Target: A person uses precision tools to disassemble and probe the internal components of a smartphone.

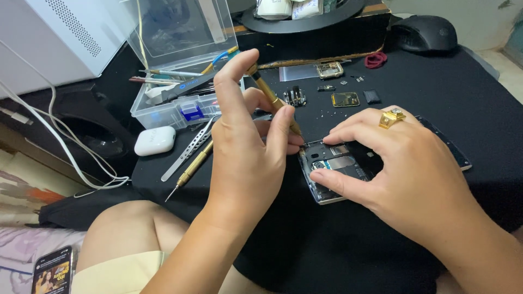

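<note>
Black cloth covers the table (pixel 479 92), whose edge drops away at seven o'clock toward bare knees. At eleven o'clock sits a clear parts box (pixel 174 103). The right hand (pixel 414 174) pins the opened phone (pixel 335 171) at centre, hiding much of it. The left hand (pixel 245 147) pinches a brass screwdriver (pixel 272 98); its tip is hidden behind the fingers. Tiny removed parts (pixel 345 99) lie at twelve o'clock.
</note>
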